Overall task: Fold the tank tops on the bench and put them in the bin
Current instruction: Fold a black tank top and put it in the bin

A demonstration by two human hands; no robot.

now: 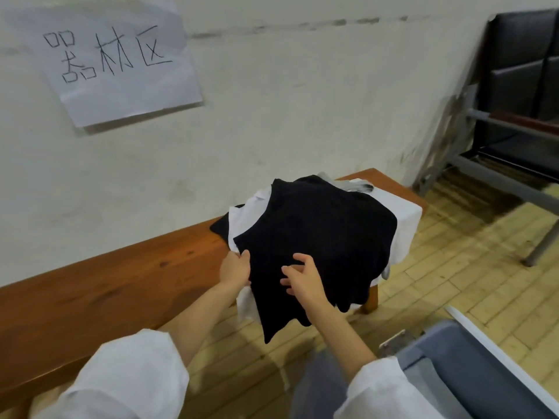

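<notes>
wooden bench [121, 282], red-brown, set against the wall [287, 116], running from 8 o'clock to 2 o'clock across the view. the 8 o'clock half shows bare boards with dark knots. the 2 o'clock end carries a heap of clothing. a white garment [402, 219] lies on the boards and droops over the end at 3 o'clock. black cloth [219, 226] shows beneath it at 9 o'clock, and a grey garment [351, 184] at 12 o'clock. a black tank top [317, 231] lies uppermost, overhanging the edge at 6 o'clock. the bench leg [372, 297] stands on a pale brick-pattern floor [453, 267].

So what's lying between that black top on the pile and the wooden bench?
White garments lie under the black top, on the bench; a grey piece peeks out behind. Head view.
</notes>
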